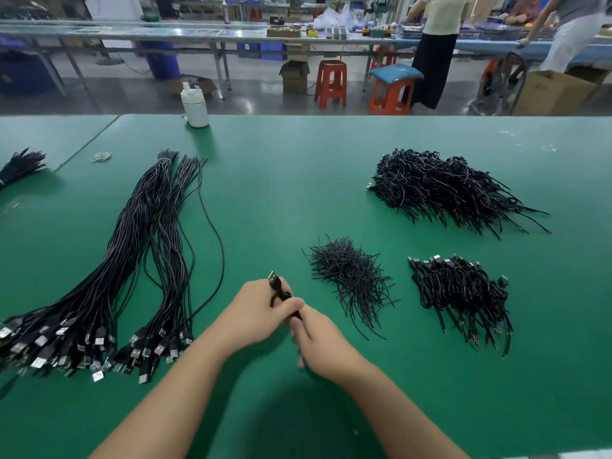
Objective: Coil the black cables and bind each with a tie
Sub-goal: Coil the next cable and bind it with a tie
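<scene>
One black cable (280,291) sits bunched between both hands just above the green mat (298,180), its USB plug (273,279) poking up and away past the left knuckles; the coil's long axis runs from that plug down toward the right hand; left hand (261,308) is clamped round the bundle, thumb laid across it; right hand (319,341) meets it from the lower right, fingers curled at the cable's near end, though whether they pinch cable or a tie I cannot tell; both forearms converge from the bottom edge, wrists low; loose ties (352,276) lie in a heap just right of the hands, nearer the right hand, so that hand seems the one to fetch a tie; finished coils (460,293) sit beyond it to the right, a larger pile (443,188) farther back; uncoiled cables (109,276) stretch along the left side, plugs toward the person; a white bottle (195,106) stands at the far edge.
</scene>
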